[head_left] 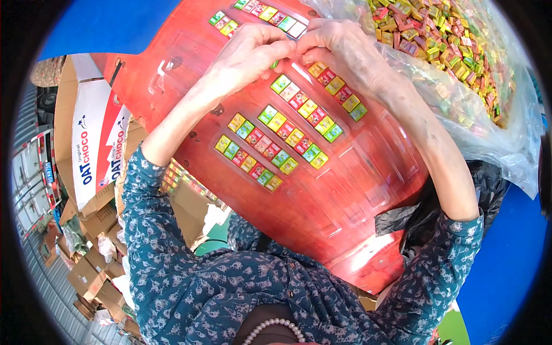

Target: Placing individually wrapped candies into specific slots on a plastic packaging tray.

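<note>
At the far part of a red table (276, 207), my left hand (250, 57) and my right hand (345, 52) come together with fingertips pinched. What they pinch is hidden. A bit of green (275, 64) shows under my left fingers; I cannot tell whether it is held. Nearer me, clear plastic trays hold rows of small square wrapped pieces (293, 137) in green, yellow and red. Another filled row (339, 91) lies beneath my right hand. Beyond my hands, more wrapped pieces (267, 14) sit in trays.
A large clear plastic bag (460, 109) at the far right holds a heap of loose wrapped pieces (443, 43). Unfilled clear trays (368, 172) lie at the table's near right. Black plastic (486, 184) bunches by my right arm. Cardboard boxes (86, 132) stand at the left.
</note>
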The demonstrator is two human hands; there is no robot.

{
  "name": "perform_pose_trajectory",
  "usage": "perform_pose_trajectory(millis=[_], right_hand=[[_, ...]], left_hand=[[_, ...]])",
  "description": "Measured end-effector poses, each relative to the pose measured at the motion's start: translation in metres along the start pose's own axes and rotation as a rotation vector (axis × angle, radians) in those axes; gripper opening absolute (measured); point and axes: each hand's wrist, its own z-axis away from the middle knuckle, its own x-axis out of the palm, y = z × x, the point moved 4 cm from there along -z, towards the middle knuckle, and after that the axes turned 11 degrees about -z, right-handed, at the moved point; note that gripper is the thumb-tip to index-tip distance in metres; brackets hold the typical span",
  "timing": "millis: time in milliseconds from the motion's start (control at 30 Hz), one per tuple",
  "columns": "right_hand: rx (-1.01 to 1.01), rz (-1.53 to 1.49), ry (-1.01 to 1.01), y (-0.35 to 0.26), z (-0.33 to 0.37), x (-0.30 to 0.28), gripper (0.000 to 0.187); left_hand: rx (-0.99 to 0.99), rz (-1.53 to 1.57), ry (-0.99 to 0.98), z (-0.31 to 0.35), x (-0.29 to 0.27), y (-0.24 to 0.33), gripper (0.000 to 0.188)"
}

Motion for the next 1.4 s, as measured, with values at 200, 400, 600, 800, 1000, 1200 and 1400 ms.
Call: perform_pose_trajectory(millis=[200,400,600,800,1000,1200,1400], right_hand=[[-0.089,0.106,0.058,0.000,0.006,0.002,0.012],[-0.194,0.177,0.077,0.026,0.016,0.007,0.012],[-0.069,0.011,0.078,-0.001,0.017,-0.010,0.011],[0.011,0.256,0.077,0.003,0.025,-0.007,0.007],[0.037,0.069,0.161,-0.009,0.027,-0.008,0.010],[0.422,-0.273,0.105,-0.019,0.034,-0.015,0.017],[0.425,-0.214,0.084,-0.028,0.052,-0.027,0.018]], left_hand=[[0.073,-0.072,0.049,-0.002,0.005,-0.007,0.025],[0.128,-0.139,0.002,-0.007,0.009,0.000,0.025],[0.195,-0.205,0.057,-0.004,0.005,-0.002,0.025],[-0.049,0.106,-0.020,-0.006,0.008,0.000,0.030],[-0.152,0.694,-0.243,-0.011,0.007,-0.013,0.048],[-0.138,0.701,-0.239,-0.006,0.006,-0.005,0.037],[-0.031,0.424,-0.165,0.002,0.008,-0.006,0.026]])
